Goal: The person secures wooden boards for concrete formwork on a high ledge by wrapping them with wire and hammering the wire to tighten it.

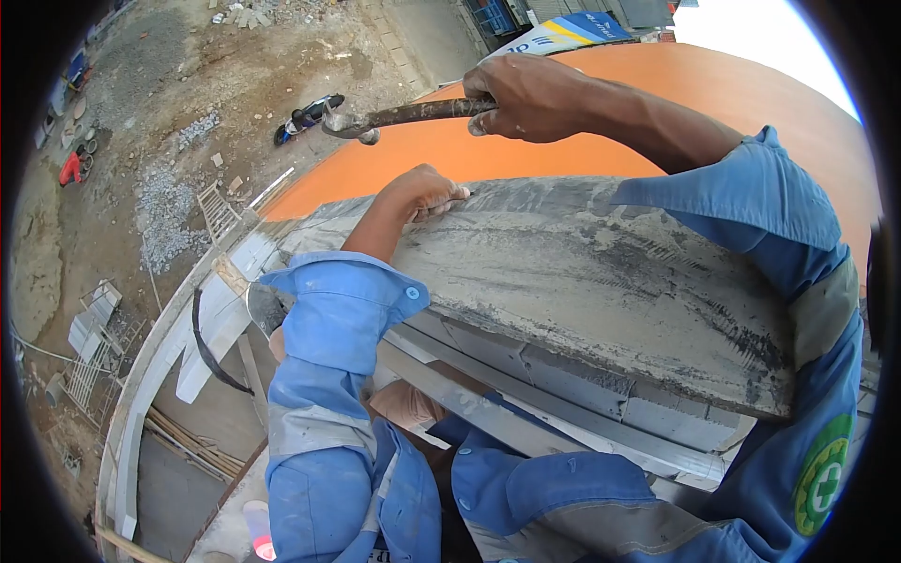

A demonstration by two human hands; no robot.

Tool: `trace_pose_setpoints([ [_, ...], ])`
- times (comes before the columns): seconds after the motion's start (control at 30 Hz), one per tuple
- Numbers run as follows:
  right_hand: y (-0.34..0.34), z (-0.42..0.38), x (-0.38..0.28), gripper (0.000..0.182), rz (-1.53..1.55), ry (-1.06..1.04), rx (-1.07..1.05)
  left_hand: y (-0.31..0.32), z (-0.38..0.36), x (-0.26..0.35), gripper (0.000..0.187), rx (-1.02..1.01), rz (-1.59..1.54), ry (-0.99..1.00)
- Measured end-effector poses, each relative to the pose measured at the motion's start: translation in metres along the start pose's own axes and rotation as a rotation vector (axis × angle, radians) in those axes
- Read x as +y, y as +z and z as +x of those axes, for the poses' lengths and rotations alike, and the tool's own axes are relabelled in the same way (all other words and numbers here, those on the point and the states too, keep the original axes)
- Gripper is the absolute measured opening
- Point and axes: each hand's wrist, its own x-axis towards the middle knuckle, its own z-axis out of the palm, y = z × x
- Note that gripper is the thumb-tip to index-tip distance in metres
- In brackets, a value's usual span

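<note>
My right hand (531, 98) is closed around the dark handle of a hammer (399, 114), which is raised and points left above an orange wall (394, 156). Below it, my left hand (425, 194) rests at the far edge of a grey, mortar-smeared slab (563, 263), its fingers pinched together. Something small and dark may stick out at the fingertips, but it is too small to name. The hammer head is apart from my left hand, up and to its left.
Under the slab run pale blocks (563, 383) and a metal rail (488, 413). Far below on the left lie dirt ground, a gravel pile (167, 211), a motorcycle (305, 119) and a person in red (71, 168). A banner (563, 34) stands beyond the wall.
</note>
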Motion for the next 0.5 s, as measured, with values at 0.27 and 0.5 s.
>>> trace_pose_setpoints([
  [0.27,0.002,0.002,0.001,0.029,0.073,0.024,-0.059,0.005,-0.001,-0.012,0.034,0.008,-0.168,0.114],
  [0.5,-0.002,0.001,-0.001,0.030,0.013,0.008,-0.055,0.005,0.009,-0.021,0.039,-0.070,-0.293,0.047],
])
